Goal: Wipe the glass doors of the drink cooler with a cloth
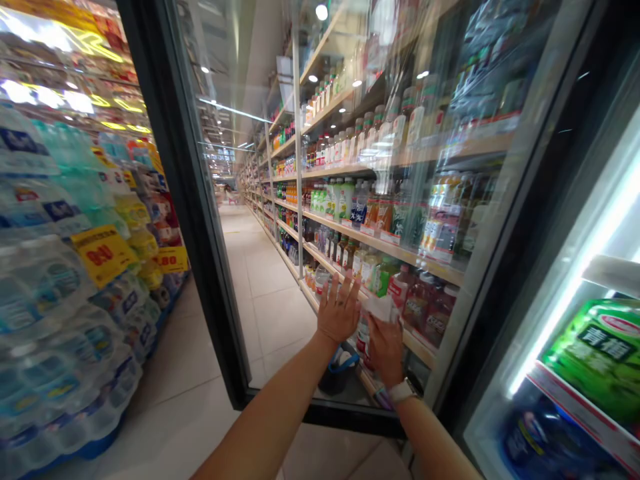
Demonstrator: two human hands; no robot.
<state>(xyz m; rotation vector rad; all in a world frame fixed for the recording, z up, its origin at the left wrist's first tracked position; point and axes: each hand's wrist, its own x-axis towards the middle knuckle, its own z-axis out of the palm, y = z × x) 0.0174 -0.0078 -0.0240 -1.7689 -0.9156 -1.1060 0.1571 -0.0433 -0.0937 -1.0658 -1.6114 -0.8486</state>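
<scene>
A glass cooler door (186, 200) with a black frame stands open in front of me. My left hand (339, 312) is raised to the pane with its fingers spread, and it holds nothing; whether the palm touches the glass I cannot tell. Just to the right, my right hand (386, 350) grips a crumpled white cloth (381, 308), which could also be a paper wipe, up at the glass. A pale band circles the right wrist. Beyond the pane, below the hands, is a dark bucket (334, 381) with a blue rim or handle, partly hidden by my left arm.
Long shelves (340, 227) of bottled drinks show through the glass. On the left, wrapped packs of water bottles (45, 287) are stacked high, with yellow price signs (103, 255). At right, the lit cooler holds a green bottle (597, 357). A tiled floor (185, 427) lies below.
</scene>
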